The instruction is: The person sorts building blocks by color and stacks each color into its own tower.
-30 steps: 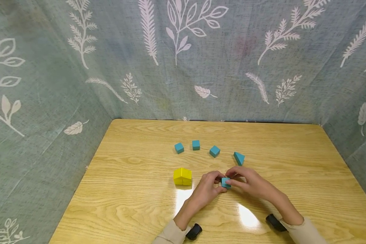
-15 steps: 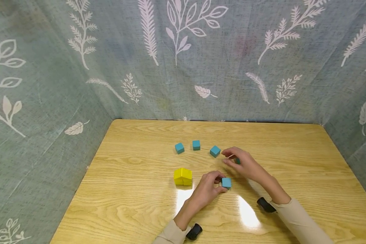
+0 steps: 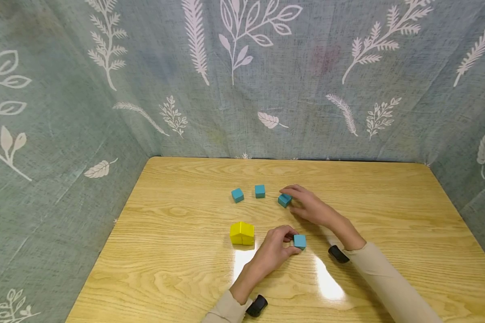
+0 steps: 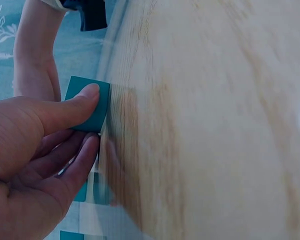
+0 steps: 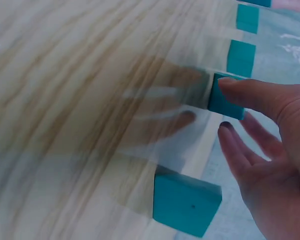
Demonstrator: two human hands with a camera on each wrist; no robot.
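In the head view my left hand (image 3: 272, 249) pinches a teal cube (image 3: 300, 242) between thumb and fingers, down at the table. The left wrist view has the thumb flat against one face of that cube (image 4: 87, 105). Farther back, my right hand (image 3: 313, 208) reaches over another teal cube (image 3: 284, 200), fingers spread around it. From the right wrist, the thumb overlaps this cube's (image 5: 227, 100) near edge, while the other fingers appear apart from it. Two more teal cubes, a left one (image 3: 237, 195) and a middle one (image 3: 260, 191), lie beside it.
A yellow house-shaped block pair (image 3: 242, 233) stands left of my left hand. A larger-looking teal block (image 5: 187, 202) lies near the right hand in its wrist view. The wooden table (image 3: 165, 260) meets a leaf-patterned curtain (image 3: 242, 112) at the back.
My right hand has left the cube at the left hand and moved back and leftward to a cube in the row. It now hides the teal triangular block. The left hand stays put.
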